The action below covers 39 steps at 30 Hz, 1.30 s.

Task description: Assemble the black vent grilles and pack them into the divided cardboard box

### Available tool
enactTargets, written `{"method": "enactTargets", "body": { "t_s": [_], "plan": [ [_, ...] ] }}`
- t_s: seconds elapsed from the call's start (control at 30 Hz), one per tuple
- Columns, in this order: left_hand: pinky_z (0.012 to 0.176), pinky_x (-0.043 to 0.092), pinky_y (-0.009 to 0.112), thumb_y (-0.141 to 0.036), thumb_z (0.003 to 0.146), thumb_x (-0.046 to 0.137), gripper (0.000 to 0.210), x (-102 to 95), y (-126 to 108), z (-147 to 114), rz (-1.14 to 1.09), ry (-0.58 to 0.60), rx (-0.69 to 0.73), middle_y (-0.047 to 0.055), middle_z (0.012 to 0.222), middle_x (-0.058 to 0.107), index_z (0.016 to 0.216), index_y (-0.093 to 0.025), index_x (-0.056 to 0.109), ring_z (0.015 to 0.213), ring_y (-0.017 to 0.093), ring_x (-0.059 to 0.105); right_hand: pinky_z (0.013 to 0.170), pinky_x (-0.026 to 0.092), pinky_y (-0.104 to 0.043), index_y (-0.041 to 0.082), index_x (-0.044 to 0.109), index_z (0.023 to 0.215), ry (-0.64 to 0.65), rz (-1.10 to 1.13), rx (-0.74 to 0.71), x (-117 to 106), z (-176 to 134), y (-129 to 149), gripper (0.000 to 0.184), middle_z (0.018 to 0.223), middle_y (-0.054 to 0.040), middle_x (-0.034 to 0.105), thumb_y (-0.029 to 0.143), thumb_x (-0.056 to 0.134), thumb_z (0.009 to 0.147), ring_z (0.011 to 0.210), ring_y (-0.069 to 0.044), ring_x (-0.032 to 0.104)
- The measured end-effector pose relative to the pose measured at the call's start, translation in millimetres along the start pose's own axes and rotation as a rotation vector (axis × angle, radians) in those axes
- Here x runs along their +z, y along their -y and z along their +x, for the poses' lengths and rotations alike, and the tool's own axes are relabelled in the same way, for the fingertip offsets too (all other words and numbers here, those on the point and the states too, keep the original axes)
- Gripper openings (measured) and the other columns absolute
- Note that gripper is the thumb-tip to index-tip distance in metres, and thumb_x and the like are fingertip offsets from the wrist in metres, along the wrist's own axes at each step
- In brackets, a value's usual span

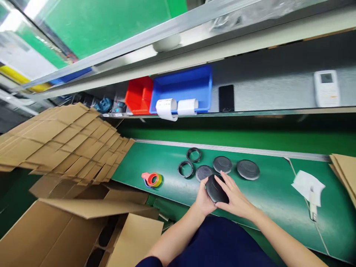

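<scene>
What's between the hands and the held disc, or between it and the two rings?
Nothing visible at the grip: left hand and right hand both touch the held disc. Toward the two rings, another disc lies on the green table; likely passable from above.

A green-topped table [278,196] stretched beneath a gray shelf [267,89], backed by a green panel [250,135], as bright light [35,6] glared at the upper left.

There is one left hand [204,198] and one right hand [237,198], with one black disc [216,188] in them. Three more discs [248,169], two black rings [191,169] and one tape roll [158,180] sit on the table [278,193]. The shelf [269,89] has one blue bin [183,87], one red bin [137,94], one phone [226,98] and one white gadget [327,91].
</scene>
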<state>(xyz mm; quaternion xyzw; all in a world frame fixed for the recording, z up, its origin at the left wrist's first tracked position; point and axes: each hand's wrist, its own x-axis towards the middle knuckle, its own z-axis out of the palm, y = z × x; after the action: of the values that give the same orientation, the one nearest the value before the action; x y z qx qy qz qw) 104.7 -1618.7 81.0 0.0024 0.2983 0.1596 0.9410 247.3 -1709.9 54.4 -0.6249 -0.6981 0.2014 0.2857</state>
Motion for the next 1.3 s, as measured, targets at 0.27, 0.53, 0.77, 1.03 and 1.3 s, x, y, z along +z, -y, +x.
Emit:
{"method": "enactTargets", "body": {
  "t_s": [0.27, 0.53, 0.77, 1.03, 1.3],
  "plan": [
    [0.098, 0.046, 0.052, -0.060, 0.093, 0.052, 0.053, -84.1, -74.1, -38.1, -0.011, -0.381, 0.172, 0.013, 0.112, 0.067, 0.128, -0.020, 0.057, 0.103, 0.030, 0.065, 0.117, 0.025, -0.055, 0.018, 0.017, 0.160, 0.267, -0.003, 0.053, 91.8, 136.9, 15.0, 0.116, 0.154, -0.0225, 0.027, 0.049, 0.080, 0.066, 0.143, -0.039, 0.026],
    [0.082, 0.057, 0.030, -0.031, 0.097, 0.055, 0.025, -169.0, -121.5, -92.0, -0.164, -0.784, 0.343, 0.014, 0.103, 0.069, 0.113, -0.012, 0.059, 0.088, 0.020, 0.070, 0.120, 0.002, -0.058, 0.008, 0.024, 0.157, 0.341, -0.386, -0.016, 175.5, 229.9, 5.9, 0.112, 0.158, -0.0274, 0.022, 0.061, 0.076, 0.073, 0.147, -0.042, 0.018],
    [0.072, 0.057, 0.024, -0.014, 0.096, 0.051, 0.011, -198.2, -133.4, -99.5, -0.195, -0.940, 0.262, 0.007, 0.084, 0.070, 0.094, -0.013, 0.062, 0.070, 0.014, 0.069, 0.124, 0.007, -0.053, 0.011, 0.018, 0.160, 0.149, -0.247, -0.042, 181.7, 247.8, 30.7, 0.078, 0.164, -0.0164, 0.009, 0.053, 0.046, 0.100, 0.152, -0.031, 0.007],
    [0.087, 0.052, 0.033, -0.017, 0.081, 0.066, 0.009, -183.1, -164.0, -50.8, 0.708, -0.875, 0.528, 0.005, 0.091, 0.068, 0.090, -0.019, 0.068, 0.088, 0.023, 0.065, 0.124, 0.012, -0.053, 0.012, 0.026, 0.157, 0.196, -0.154, 0.054, 183.6, 240.7, 18.5, 0.073, 0.163, -0.0166, 0.013, 0.053, 0.047, 0.101, 0.152, -0.029, 0.010],
    [0.123, 0.000, 0.053, -0.026, 0.062, 0.082, 0.074, -83.4, -130.4, 45.4, 1.602, -0.210, 0.523, 0.015, 0.157, 0.035, 0.132, -0.023, 0.058, 0.150, 0.037, 0.012, 0.121, 0.000, -0.061, 0.016, 0.052, 0.143, -0.126, -0.320, 0.510, 60.4, 152.9, -55.1, 0.072, 0.161, -0.0151, 0.023, 0.017, 0.061, 0.071, 0.150, -0.036, 0.010]
  ]
}}
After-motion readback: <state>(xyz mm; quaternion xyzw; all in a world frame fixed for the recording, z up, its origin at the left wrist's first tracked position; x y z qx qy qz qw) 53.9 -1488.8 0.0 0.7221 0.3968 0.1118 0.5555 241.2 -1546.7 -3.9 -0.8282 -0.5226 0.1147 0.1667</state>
